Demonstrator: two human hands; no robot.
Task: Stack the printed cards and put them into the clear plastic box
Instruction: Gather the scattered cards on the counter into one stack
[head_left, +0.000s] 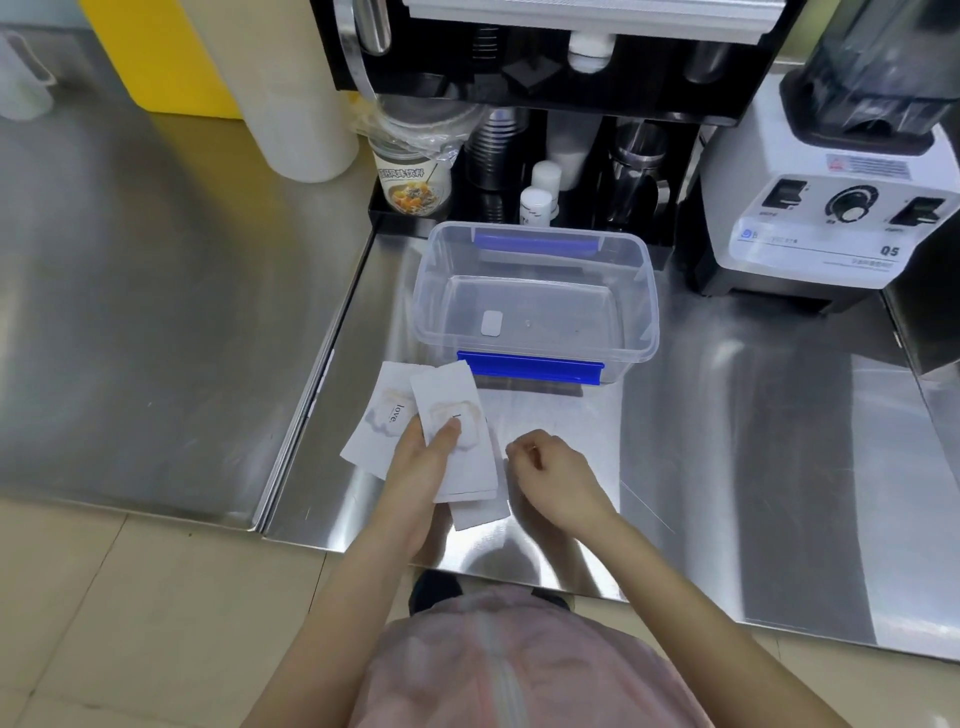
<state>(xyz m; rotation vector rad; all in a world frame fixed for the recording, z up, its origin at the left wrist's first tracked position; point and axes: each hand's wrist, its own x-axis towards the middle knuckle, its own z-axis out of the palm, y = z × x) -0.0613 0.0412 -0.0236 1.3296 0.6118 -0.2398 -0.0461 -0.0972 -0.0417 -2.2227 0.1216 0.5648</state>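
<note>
A small stack of white printed cards (457, 410) with a pale flower print is held in my left hand (423, 457), thumb pressed on the top card. One more card (382, 415) reading "love." lies flat on the steel counter just left of the stack. My right hand (550, 475) hovers beside the stack's right edge, fingers curled and holding nothing. The clear plastic box (535, 296) with blue clips stands open a short way beyond the cards; only a small white tag lies inside it.
A white blender base (831, 218) stands at the back right. A black rack (519, 171) with cups, bottles and a metal jug sits right behind the box. A white roll (306, 104) is at the back left. The counter edge (467, 566) is close to my body.
</note>
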